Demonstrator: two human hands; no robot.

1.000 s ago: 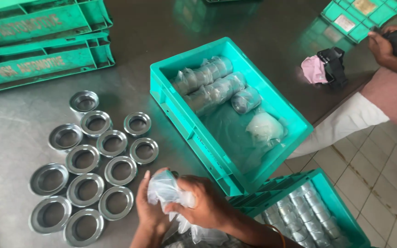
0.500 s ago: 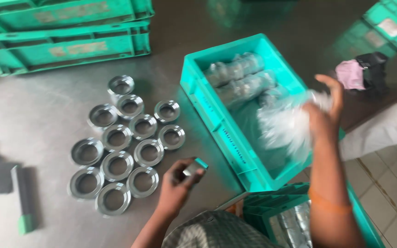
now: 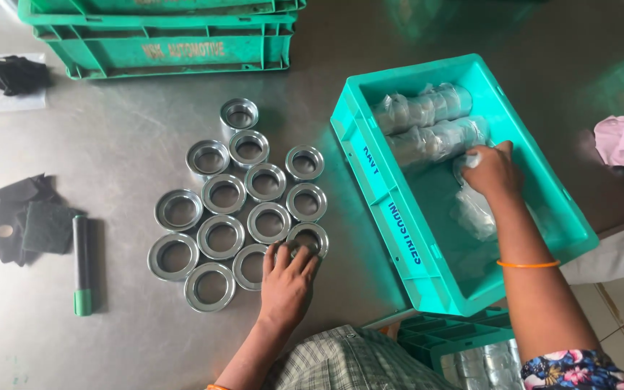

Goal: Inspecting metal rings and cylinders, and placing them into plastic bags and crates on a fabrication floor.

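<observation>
Several shiny metal rings (image 3: pixel 223 236) lie in a tight cluster on the steel table. My left hand (image 3: pixel 287 280) rests on the cluster's near right corner, its fingers curled over one ring (image 3: pixel 310 237). A teal plastic crate (image 3: pixel 391 217) stands to the right. It holds clear plastic-wrapped rolls of rings (image 3: pixel 420 108) along its far end. My right hand (image 3: pixel 492 170) reaches into the crate and grips a clear wrapped pack (image 3: pixel 474 209) lying on the crate floor just below those rolls.
Stacked green crates (image 3: pixel 167 40) stand at the table's far edge. Black cloth pieces (image 3: pixel 19 220) and a dark marker with a green end (image 3: pixel 81 263) lie at the left. A pink cloth (image 3: pixel 617 139) sits at the far right. Another teal crate with wrapped packs (image 3: pixel 464 347) is below the table edge.
My right hand carried the wrapped pack from in front of me over to the crate and lowered it inside. My left hand let go of the pack and came down onto the rings.
</observation>
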